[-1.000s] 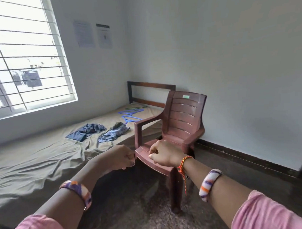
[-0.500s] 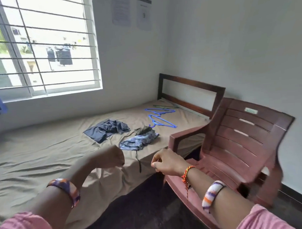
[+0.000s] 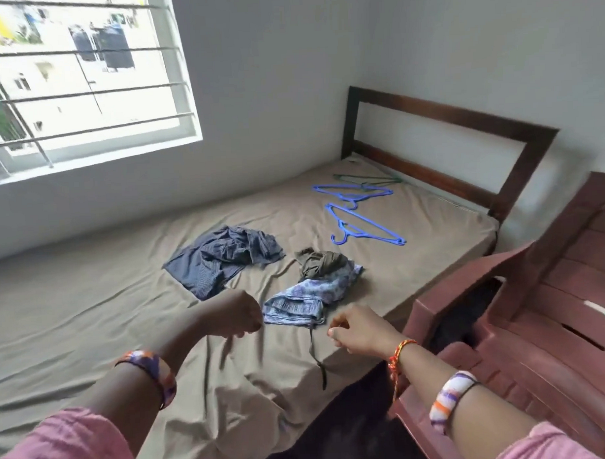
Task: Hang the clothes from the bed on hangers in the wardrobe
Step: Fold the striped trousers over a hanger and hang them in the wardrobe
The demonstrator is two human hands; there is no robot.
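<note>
Where blurred, left hand (image 3: pixel 239 314) seems fisted.

A bed (image 3: pixel 91 305) with a wrinkled tan sheet held a dark blue shirt (image 3: pixel 223 258), an olive garment (image 3: pixel 319 263), patterned blue cloth (image 3: pixel 310 297), and blue hangers (image 3: pixel 359 213) near the headboard (image 3: pixel 462 120).
</note>
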